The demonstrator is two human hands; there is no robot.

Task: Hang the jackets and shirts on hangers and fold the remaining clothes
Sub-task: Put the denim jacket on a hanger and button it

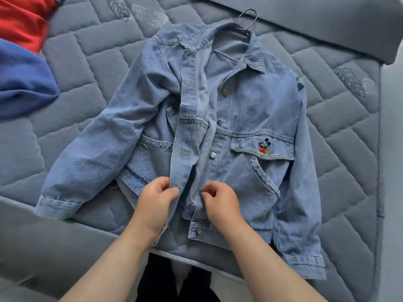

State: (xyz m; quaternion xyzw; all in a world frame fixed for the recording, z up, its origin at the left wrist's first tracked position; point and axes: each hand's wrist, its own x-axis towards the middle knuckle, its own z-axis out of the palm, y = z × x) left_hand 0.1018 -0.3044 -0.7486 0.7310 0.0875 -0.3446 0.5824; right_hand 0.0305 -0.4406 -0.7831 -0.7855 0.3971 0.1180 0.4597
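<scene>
Quilted grey bed (87,68) holds the denim jacket (250,110), hanger (250,24) inside. Left hand (156,205) pinches the buttonhole edge (185,149), right hand (220,203) pinches the btn strip (218,138). Imo level both hems b4 fastening, or front skews. More clothes (24,83) top left.

Open quilted mattress (87,68) lies on both sides of the spread denim jacket (250,110), wider on the left, where a red garment (21,20) and a blue garment (21,83) fill the upper corner; the hanger hook (249,17) juts past the collar (255,58)
</scene>
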